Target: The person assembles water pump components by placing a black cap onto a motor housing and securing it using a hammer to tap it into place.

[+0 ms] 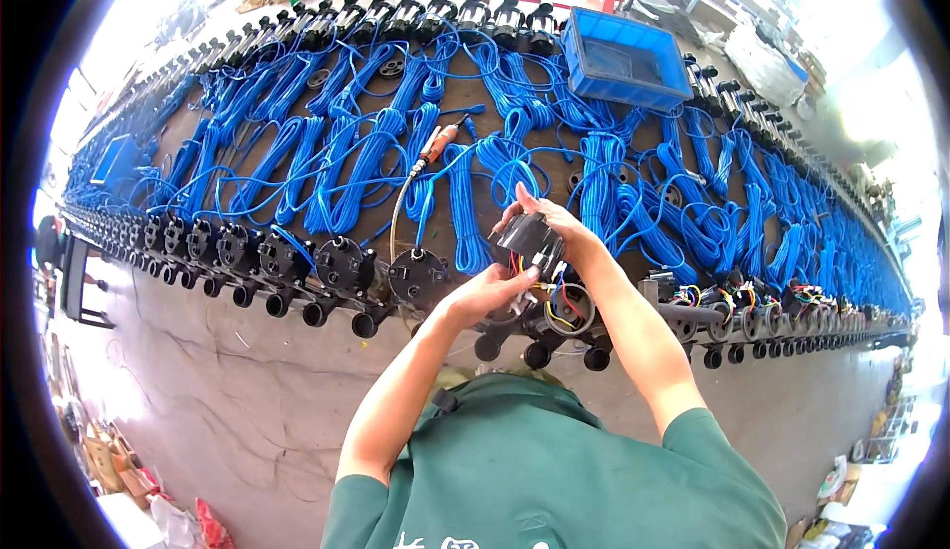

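Note:
Both hands hold a black moulded cap-like part point(534, 238) with coloured wires hanging from its underside. My left hand point(485, 294) is closed on its lower left side, the thumb against it near the wires. From the far right side my right hand point(556, 221) wraps round the same part, fingers curled over its back. Just below sits an open round black housing point(571, 314), with red, yellow and blue wires running up toward the held part. A capped black housing point(418, 278) stands left of my left hand.
Rows of black pump-like units point(237, 247) line the near and far table edges. Coiled blue cables point(348, 178) cover the brown tabletop point(450, 228). An orange hand-held power tool point(441, 142) with a hose lies ahead of me. A blue crate point(633, 89) stands at the far side.

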`<state>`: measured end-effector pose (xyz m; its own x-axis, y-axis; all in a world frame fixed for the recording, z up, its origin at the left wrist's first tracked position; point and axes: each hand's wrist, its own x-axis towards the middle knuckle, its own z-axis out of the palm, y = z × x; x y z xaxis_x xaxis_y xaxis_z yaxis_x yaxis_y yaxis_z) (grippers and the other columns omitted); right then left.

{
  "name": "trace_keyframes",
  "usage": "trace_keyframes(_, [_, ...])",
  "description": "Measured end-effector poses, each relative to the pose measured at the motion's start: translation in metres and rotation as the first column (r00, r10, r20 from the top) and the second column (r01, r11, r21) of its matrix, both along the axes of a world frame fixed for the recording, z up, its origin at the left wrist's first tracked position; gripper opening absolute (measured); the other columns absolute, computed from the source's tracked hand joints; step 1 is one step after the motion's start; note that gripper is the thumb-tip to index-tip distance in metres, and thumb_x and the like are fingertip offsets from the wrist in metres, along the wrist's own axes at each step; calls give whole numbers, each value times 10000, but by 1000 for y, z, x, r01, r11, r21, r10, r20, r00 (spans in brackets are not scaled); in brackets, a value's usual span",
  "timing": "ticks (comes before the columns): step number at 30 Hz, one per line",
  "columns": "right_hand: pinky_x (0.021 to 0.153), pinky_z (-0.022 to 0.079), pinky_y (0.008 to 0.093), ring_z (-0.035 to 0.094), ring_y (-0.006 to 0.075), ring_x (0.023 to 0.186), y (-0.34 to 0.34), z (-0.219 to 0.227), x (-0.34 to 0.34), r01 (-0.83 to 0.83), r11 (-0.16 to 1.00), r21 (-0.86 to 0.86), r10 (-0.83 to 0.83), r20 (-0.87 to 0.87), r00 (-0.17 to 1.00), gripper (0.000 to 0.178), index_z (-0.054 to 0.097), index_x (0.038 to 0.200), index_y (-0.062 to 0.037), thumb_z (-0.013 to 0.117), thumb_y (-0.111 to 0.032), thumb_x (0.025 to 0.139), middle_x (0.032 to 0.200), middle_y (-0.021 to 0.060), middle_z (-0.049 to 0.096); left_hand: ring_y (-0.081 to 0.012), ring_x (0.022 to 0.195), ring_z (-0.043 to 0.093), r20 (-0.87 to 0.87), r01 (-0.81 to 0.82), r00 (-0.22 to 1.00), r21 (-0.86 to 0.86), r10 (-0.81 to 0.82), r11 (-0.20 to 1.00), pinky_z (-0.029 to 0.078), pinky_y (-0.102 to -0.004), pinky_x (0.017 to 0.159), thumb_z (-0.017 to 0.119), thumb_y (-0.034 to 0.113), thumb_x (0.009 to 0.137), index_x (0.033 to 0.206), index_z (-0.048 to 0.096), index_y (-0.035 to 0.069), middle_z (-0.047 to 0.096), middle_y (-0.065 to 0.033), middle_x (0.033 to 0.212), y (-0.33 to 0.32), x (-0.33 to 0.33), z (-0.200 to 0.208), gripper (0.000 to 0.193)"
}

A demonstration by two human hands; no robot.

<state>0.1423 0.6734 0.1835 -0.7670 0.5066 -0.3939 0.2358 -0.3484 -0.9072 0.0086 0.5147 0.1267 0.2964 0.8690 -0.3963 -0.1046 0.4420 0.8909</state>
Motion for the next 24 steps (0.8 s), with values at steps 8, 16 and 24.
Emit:
trace_keyframes(8, [801, 563, 316, 709, 166, 814, -1, 10, 10, 23, 996, 85, -31, 100, 994, 852, 800, 968, -19, 464, -802, 973, 885, 81, 759, -145, 680, 613, -361, -52, 929, 109, 88, 993, 498, -317, 681, 764, 383, 942, 980, 745, 68, 744, -53, 880, 5, 14, 15, 318])
trace_keyframes(16, [692, 558, 299, 706, 147, 684, -28, -9, 10, 108, 950, 293, -160, 158, 975, 698, 791, 852, 7, 601, -646, 1010, 779, 96, 764, -354, 1129, 504, -803, 273, 231, 596, 550, 755, 432, -483, 935, 855, 301, 722, 1125, 707, 23, 584, -139, 1255, -28, 16, -9, 511])
trace_keyframes(24, [618, 487, 273, 650, 112, 629, -52, -32, 23, 279, 773, 570, -425, 139, 894, 622, 806, 834, 12, 608, -534, 1056, 697, 67, 732, -476, 1487, 339, -792, 91, 230, 597, 566, 797, 350, -572, 1174, 760, 359, 851, 1343, 559, -117, 309, -289, 1641, -66, 43, -28, 714])
